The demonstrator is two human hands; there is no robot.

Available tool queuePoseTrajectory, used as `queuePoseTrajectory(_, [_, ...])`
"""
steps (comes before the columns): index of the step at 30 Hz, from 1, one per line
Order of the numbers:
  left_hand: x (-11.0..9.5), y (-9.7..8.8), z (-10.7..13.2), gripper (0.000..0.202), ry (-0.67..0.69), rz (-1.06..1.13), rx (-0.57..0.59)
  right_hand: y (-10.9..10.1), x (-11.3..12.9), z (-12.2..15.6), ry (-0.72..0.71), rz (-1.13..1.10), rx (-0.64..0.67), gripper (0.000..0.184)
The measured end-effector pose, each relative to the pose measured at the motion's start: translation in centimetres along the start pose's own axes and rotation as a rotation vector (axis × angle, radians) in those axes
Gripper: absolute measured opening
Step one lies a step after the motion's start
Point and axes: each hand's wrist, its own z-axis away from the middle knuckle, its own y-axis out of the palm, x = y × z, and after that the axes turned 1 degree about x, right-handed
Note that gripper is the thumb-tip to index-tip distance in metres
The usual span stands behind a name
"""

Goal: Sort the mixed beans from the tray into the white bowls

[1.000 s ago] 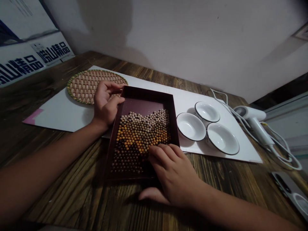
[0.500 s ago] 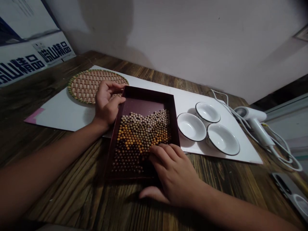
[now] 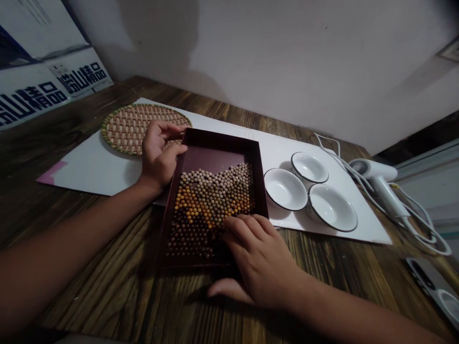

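Wooden table [image 3: 107, 291] stands against a pale wall [image 3: 287, 62], with a poster bearing blue characters [image 3: 32, 98] at the far left. In the head view, a dark maroon rectangular tray [image 3: 218, 138] sits on the table, its long axis pointing forward, away from the person, and its far end overlapping a white sheet [image 3: 89, 172]. Mixed beads [image 3: 211, 205] fill its near part, running dark brown, orange and pale from near to far, leaving the far floor bare. The left hand [image 3: 159, 155] curls against the tray's far left corner; whether it grips, the view cannot show. The right hand [image 3: 258, 260] lies loosely open across the near right wall, fingers [image 3: 236, 227] on the beads and thumb on the table. Beyond the tray, a woven round mat [image 3: 125, 129] lies left, three white bowls [image 3: 285, 188] right, and a white hair dryer [image 3: 376, 179] farther right.
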Motion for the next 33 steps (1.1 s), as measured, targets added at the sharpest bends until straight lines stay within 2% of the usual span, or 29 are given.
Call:
queuePoseTrajectory(16, [-0.03, 0.07, -0.11, 0.037, 0.006, 0.01, -0.007, -0.11, 0.14, -0.04, 0.009, -0.001, -0.039, 0.084])
queuePoseTrajectory(33, [-0.49, 0.4, 0.03, 0.038, -0.01, 0.012, 0.003, -0.02, 0.14, 0.16, 0.026, -0.002, 0.019, 0.086])
